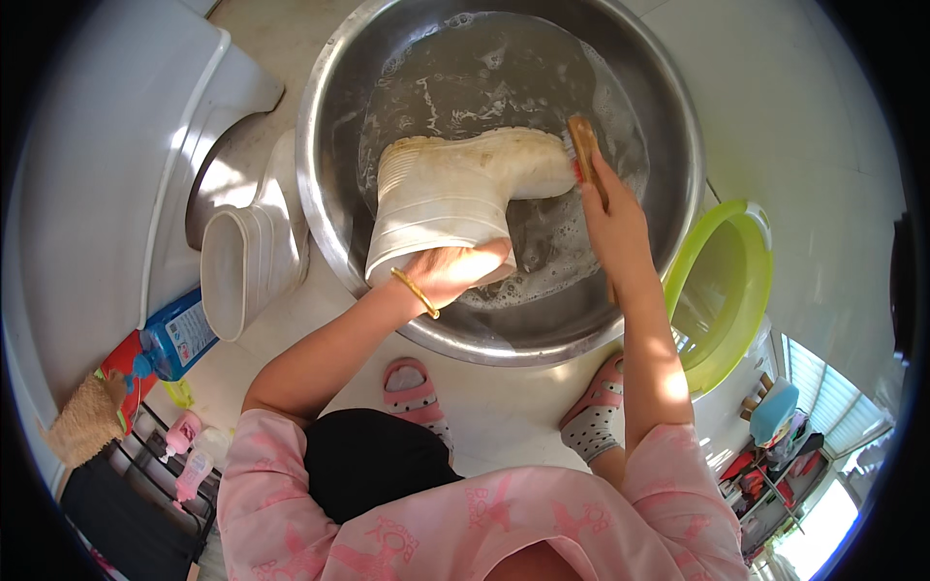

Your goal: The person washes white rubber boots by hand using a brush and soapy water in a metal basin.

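A white rubber boot lies on its side over soapy grey water in a large round metal basin. My left hand grips the boot at its opening, the fingers partly hidden inside the shaft. In my right hand is a wooden-handled scrubbing brush, its bristles against the boot's toe. The handle's far end shows below my wrist. A second white rubber boot stands on the floor outside the basin, at its left.
A green plastic basin leans at the right of the metal one. At the left are a blue bottle, a tan cloth and pink bottles by a black rack. A white fixture rises at the upper left.
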`<state>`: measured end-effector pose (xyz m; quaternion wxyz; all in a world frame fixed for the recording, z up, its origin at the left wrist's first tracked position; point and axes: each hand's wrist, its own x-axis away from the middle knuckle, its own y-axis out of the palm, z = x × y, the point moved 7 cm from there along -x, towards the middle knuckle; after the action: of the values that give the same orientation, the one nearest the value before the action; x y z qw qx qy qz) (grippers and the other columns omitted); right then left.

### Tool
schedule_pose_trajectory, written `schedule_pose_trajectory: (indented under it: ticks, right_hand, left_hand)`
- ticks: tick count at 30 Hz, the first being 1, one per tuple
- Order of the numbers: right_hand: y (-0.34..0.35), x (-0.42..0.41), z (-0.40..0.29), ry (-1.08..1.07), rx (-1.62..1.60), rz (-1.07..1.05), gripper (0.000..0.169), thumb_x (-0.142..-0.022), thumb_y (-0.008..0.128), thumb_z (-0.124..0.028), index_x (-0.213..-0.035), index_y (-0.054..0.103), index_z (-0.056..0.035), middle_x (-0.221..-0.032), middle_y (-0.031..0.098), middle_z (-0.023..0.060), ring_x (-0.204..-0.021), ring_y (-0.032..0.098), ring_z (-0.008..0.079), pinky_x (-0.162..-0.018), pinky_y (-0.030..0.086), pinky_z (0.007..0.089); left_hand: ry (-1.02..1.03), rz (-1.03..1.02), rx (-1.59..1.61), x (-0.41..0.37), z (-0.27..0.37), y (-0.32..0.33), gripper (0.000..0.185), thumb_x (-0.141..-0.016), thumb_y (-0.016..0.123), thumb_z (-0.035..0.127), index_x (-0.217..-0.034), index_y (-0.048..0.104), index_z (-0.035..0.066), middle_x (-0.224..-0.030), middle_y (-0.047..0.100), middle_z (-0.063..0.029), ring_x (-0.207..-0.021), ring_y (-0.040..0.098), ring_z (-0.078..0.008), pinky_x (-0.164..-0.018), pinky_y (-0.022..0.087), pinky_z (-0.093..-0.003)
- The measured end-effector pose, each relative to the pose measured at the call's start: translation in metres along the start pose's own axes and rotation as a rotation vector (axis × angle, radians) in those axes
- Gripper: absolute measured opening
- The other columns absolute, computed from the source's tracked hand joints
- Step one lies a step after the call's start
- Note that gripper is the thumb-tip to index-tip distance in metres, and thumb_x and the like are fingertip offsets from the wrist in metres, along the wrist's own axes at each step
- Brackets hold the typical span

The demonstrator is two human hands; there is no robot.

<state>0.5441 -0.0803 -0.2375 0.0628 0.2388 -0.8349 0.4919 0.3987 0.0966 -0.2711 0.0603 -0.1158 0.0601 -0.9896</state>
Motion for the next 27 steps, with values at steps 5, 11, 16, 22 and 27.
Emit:
schedule_pose_trajectory:
  ticks: [5, 11, 16, 22, 27]
  right_hand:
    - [0.028, 0.054, -0.061, -0.195, -0.107, -0.288, 0.046, -0.104, 0.058, -0.032, -0.149, 0.056, -0.0213, -0.098, 0.064, 0.0209, -0.098, 0.067, 0.0392, -0.089, 0.054, 0.0459]
    - [0.037, -0.041, -0.067, -0.155, 0.351, 0.032, 0.045, -0.103, 0.059, -0.033, -0.146, 0.059, -0.0223, -0.097, 0.063, 0.0206, -0.096, 0.068, 0.0381, -0.089, 0.053, 0.0431]
    - [0.018, 0.022, -0.058, -0.195, 0.047, -0.152, 0.047, -0.103, 0.059, -0.035, -0.148, 0.057, -0.0220, -0.099, 0.064, 0.0209, -0.097, 0.068, 0.0400, -0.087, 0.054, 0.0463]
    - [0.052, 0.000, -0.082, -0.206, 0.288, -0.167, 0.046, -0.103, 0.058, -0.035, -0.148, 0.055, -0.0274, -0.101, 0.064, 0.0222, -0.096, 0.069, 0.0411, -0.085, 0.055, 0.0486]
    - [0.036, -0.021, -0.088, -0.190, 0.335, 0.025, 0.042, -0.104, 0.057, -0.035, -0.145, 0.058, -0.0295, -0.101, 0.065, 0.0218, -0.093, 0.068, 0.0408, -0.085, 0.055, 0.0474]
  left_hand:
    - [-0.160, -0.201, 0.026, 0.014, -0.011, 0.013, 0.025, -0.088, 0.059, 0.024, -0.100, 0.066, 0.003, -0.090, 0.066, -0.0134, -0.087, 0.061, -0.0342, -0.081, 0.049, -0.0464]
    - [0.050, -0.018, -0.110, 0.013, -0.013, 0.014, 0.032, -0.089, 0.063, 0.029, -0.106, 0.066, 0.001, -0.100, 0.068, -0.0146, -0.095, 0.063, -0.0356, -0.088, 0.049, -0.0456]
    - [-0.013, -0.074, 0.111, 0.007, -0.015, 0.003, 0.034, -0.091, 0.063, 0.034, -0.103, 0.068, 0.003, -0.097, 0.069, -0.0139, -0.093, 0.064, -0.0352, -0.087, 0.049, -0.0457]
    - [0.075, 0.059, -0.021, 0.007, 0.001, 0.009, 0.034, -0.090, 0.063, 0.034, -0.106, 0.067, 0.004, -0.101, 0.069, -0.0145, -0.100, 0.063, -0.0350, -0.090, 0.048, -0.0466]
    - [0.150, 0.004, -0.111, 0.006, -0.009, 0.010, 0.038, -0.089, 0.066, 0.036, -0.109, 0.065, 0.003, -0.103, 0.068, -0.0164, -0.101, 0.062, -0.0358, -0.090, 0.046, -0.0471]
